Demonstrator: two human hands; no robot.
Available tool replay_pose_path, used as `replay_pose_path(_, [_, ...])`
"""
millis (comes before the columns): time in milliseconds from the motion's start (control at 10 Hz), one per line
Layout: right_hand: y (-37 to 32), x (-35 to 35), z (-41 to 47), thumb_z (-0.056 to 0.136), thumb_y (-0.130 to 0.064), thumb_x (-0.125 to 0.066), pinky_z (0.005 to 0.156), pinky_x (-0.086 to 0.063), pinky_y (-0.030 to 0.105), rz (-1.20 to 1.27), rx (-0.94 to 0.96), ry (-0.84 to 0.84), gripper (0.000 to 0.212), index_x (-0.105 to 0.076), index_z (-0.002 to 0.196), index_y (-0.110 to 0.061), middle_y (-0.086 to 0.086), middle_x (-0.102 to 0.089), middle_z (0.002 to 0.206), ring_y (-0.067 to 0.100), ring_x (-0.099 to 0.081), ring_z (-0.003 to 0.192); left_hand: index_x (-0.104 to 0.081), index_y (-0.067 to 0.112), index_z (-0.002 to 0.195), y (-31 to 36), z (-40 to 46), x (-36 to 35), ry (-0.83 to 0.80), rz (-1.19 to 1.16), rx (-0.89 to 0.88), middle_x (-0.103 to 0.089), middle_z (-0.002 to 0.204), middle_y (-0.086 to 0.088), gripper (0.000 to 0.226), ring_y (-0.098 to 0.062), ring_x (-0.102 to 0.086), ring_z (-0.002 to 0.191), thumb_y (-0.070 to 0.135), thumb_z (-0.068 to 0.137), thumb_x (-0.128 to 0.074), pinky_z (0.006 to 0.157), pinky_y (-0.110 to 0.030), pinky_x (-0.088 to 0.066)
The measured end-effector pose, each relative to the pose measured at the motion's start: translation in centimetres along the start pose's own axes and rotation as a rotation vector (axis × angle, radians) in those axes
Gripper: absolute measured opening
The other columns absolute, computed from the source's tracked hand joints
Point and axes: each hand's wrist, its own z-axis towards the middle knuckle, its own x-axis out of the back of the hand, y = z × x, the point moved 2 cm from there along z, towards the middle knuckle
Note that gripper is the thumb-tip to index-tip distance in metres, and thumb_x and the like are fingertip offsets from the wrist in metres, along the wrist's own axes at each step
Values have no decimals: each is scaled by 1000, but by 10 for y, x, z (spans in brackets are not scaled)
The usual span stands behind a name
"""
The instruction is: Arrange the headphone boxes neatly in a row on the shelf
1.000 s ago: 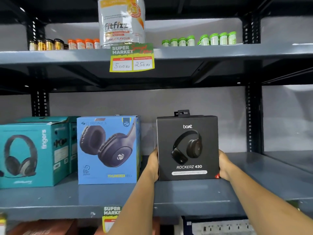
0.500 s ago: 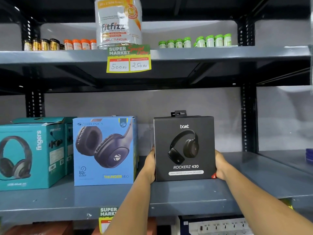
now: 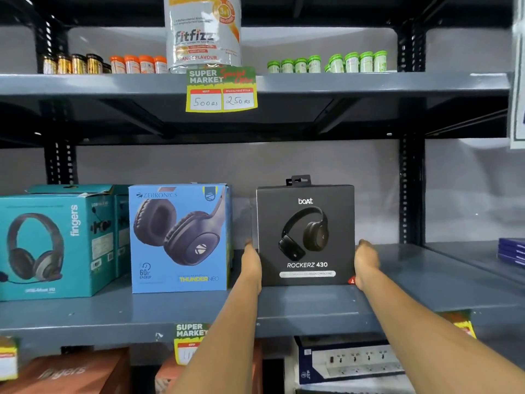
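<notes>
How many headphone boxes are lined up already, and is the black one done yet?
Two look placed: the teal box and the blue box stand upright, side by side. The black box stands on the shelf, held by the left hand and right hand. Left: closing its gap, letting go.

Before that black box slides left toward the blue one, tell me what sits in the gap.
Only the left hand, pressed flat against the side of the black boat box, fills the gap to the blue Zebronics box. The shelf there holds nothing else visible. The right hand presses the opposite side.
</notes>
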Motion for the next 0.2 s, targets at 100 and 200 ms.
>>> replay_pose_path(100, [-5, 5, -36, 97, -21, -32, 103, -39, 46, -58, 114, 294, 49, -40, 142, -4, 27, -51, 138, 44, -47, 125, -53, 12, 134, -3, -13, 6, 60, 96, -27, -54, 139, -8, 67, -31, -50, 123, 56, 90, -27, 109, -44, -35])
replay_pose_path(200, [2, -6, -79, 99, -19, -34, 116, -16, 41, -73, 146, 413, 60, -12, 151, 2, 25, -22, 156, 37, -20, 144, -45, 10, 140, -5, -48, 9, 37, 177, -16, -45, 146, -11, 59, -32, -42, 131, 47, 97, -26, 111, -40, -31])
